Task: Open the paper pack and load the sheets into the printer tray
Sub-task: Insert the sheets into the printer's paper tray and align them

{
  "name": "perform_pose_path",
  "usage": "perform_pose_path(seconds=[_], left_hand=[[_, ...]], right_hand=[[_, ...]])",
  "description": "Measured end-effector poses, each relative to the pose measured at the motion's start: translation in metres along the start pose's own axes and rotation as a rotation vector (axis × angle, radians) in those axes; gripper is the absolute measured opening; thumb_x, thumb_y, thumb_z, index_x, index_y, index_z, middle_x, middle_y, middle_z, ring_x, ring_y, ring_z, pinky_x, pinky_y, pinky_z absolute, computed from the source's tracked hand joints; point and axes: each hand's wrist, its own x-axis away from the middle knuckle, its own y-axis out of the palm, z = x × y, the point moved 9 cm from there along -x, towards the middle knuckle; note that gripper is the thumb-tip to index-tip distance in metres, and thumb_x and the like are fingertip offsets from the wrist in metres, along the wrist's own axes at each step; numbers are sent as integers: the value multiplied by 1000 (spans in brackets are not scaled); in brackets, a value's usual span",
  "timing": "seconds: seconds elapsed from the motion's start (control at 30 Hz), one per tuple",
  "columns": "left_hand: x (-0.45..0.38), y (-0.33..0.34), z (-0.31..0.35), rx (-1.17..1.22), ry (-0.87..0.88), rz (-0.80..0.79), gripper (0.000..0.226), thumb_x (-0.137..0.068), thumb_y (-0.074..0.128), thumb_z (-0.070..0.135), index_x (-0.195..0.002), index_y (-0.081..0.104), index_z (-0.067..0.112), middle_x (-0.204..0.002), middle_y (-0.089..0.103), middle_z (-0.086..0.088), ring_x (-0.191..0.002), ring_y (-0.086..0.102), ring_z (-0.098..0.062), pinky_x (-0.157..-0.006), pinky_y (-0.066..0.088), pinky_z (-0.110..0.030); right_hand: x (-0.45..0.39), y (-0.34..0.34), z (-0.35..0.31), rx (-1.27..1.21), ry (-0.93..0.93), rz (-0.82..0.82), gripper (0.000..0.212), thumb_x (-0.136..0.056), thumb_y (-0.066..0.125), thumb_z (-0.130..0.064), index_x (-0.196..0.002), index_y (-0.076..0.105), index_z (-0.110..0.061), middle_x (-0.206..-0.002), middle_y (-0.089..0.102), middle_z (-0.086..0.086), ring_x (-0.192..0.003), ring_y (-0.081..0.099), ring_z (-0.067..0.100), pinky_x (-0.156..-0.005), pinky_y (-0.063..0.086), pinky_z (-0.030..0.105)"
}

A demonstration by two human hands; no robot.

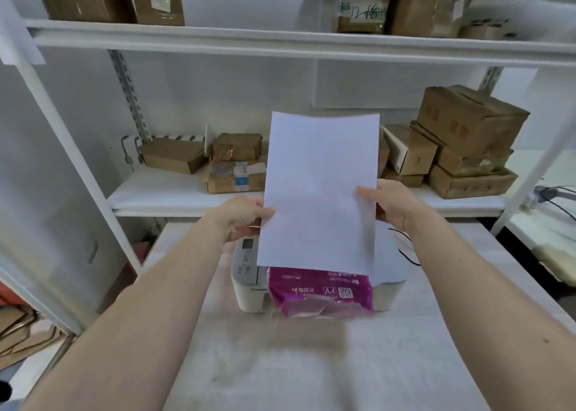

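Note:
I hold a stack of white sheets (318,189) upright in the air above the printer. My left hand (241,216) grips its left edge and my right hand (389,205) grips its right edge. Below the sheets stands a white-grey printer (249,283) on the table, with its control panel at the left. A magenta paper pack (321,292), torn open at its near end, lies on top of the printer and hangs over its front. The sheets hide the printer's rear and any tray there.
The printer stands on a pale table (311,364). Behind it a white shelf unit (187,192) carries several cardboard boxes (467,142). A black cable (405,248) runs from the printer's right side. Flattened cardboard (21,336) lies on the floor at left.

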Motion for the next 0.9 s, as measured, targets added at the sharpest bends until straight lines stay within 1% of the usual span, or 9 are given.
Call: perform_pose_path(seconds=[0.1,0.2,0.27,0.37,0.43,0.53,0.7,0.8,0.9], left_hand=[[-27,8,3,25,49,87,22,-85,56,-8,-104,63,-1,-104,71,-14,-89,68,-22,-75,56,-31],[-52,16,3,144,90,179,28,-86,57,-5,-114,61,-1,-106,70,-15,-90,67,-25,-81,55,-36],[-68,18,4,210,109,233,27,-89,58,-1,-115,61,-2,-107,69,-16,-90,67,-27,-86,53,-38],[-84,20,8,179,131,258,10,-91,59,4,-97,65,9,-97,71,-9,-88,67,-23,-86,52,-36],[-94,19,8,129,139,270,11,-91,60,8,-87,66,17,-92,72,-4,-89,68,-23,-86,53,-36],[-105,17,12,79,163,281,12,-90,62,11,-84,67,20,-90,72,-3,-89,68,-23,-85,52,-35],[-113,13,11,77,148,237,10,-87,66,14,-95,70,18,-105,74,-9,-101,67,-27,-95,51,-40],[-113,14,-6,87,89,207,30,-77,76,16,-106,71,13,-111,73,-9,-109,65,-30,-99,49,-45],[-113,20,-19,133,71,214,35,-78,76,16,-112,68,8,-114,71,-13,-105,66,-29,-95,51,-39]], right_hand=[[-30,-10,-1,-59,-90,19,11,-94,57,-12,-91,67,-17,-92,71,2,-79,67,15,-71,56,29],[-52,-7,9,-109,-160,-15,15,-94,55,-7,-95,68,-14,-80,75,-7,-69,70,5,-68,57,23],[-66,-7,21,-122,-171,-33,17,-94,54,-7,-94,69,-14,-81,75,-5,-73,69,8,-75,55,26],[-82,-11,32,-146,-158,-47,17,-94,54,-5,-101,69,-8,-90,72,3,-78,67,13,-81,53,29],[-91,-15,38,-159,-147,-76,18,-94,55,-4,-98,70,-12,-90,74,1,-79,69,12,-81,55,28],[-102,-17,44,-179,-133,-101,20,-93,56,-4,-94,71,-17,-88,76,-4,-82,70,11,-82,56,25],[-112,-15,47,-246,-135,-122,21,-92,56,-3,-95,72,-17,-89,77,-3,-83,70,12,-82,56,26],[-111,-8,64,-228,-93,-151,20,-91,58,-4,-98,71,-17,-92,76,-3,-86,70,12,-83,55,27],[-111,1,89,-223,-33,-151,19,-89,60,-3,-100,71,-16,-93,76,-1,-95,68,19,-85,54,28]])
